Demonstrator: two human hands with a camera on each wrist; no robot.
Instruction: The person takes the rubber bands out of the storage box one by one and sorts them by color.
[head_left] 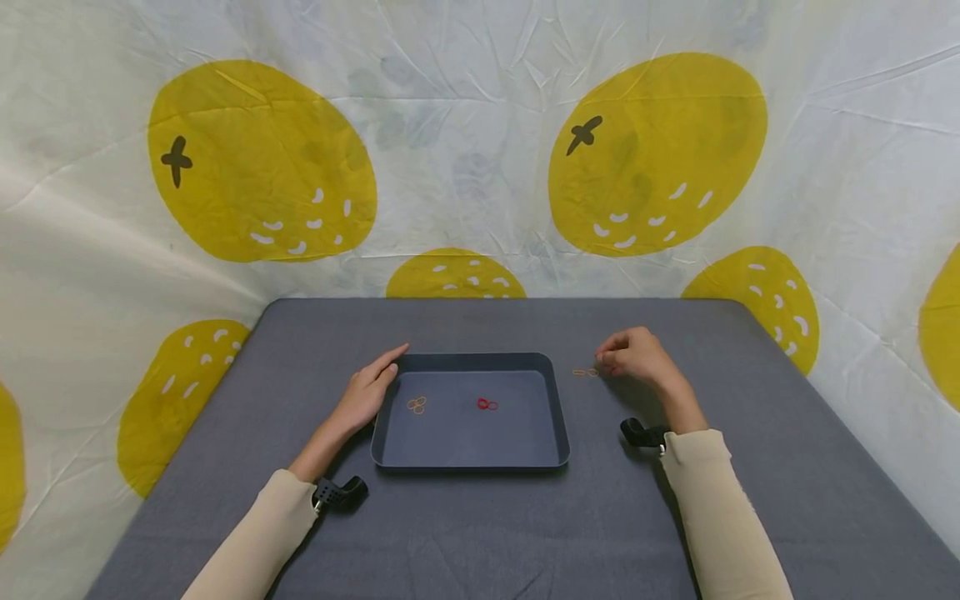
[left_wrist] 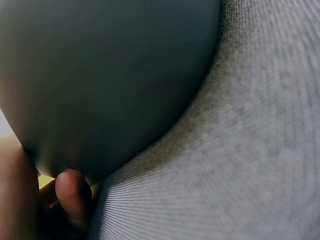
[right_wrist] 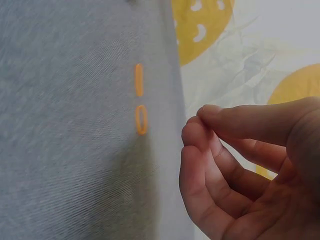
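My left hand (head_left: 365, 393) holds the dark grey tray (head_left: 471, 461) at its far left corner, thumb at the rim, index finger reaching past the corner. In the left wrist view a fingertip (left_wrist: 70, 192) shows beside the tray's outer wall (left_wrist: 115, 75). Right of the tray, my right hand (head_left: 637, 358) hovers low over the table with thumb and fingertips drawn together; nothing shows between them. Close by its fingertips lie two small orange rubber bands (right_wrist: 141, 120), in a row. Inside the tray are several orange rubber bands (head_left: 417, 405) at left and red rubber bands (head_left: 487, 404) near the middle.
A grey cloth covers the table (head_left: 480, 533). Behind and at both sides hangs a white curtain (head_left: 465, 167) printed with large yellow fruit. Each wrist carries a black camera mount (head_left: 642, 433) that sticks out inward, low over the table.
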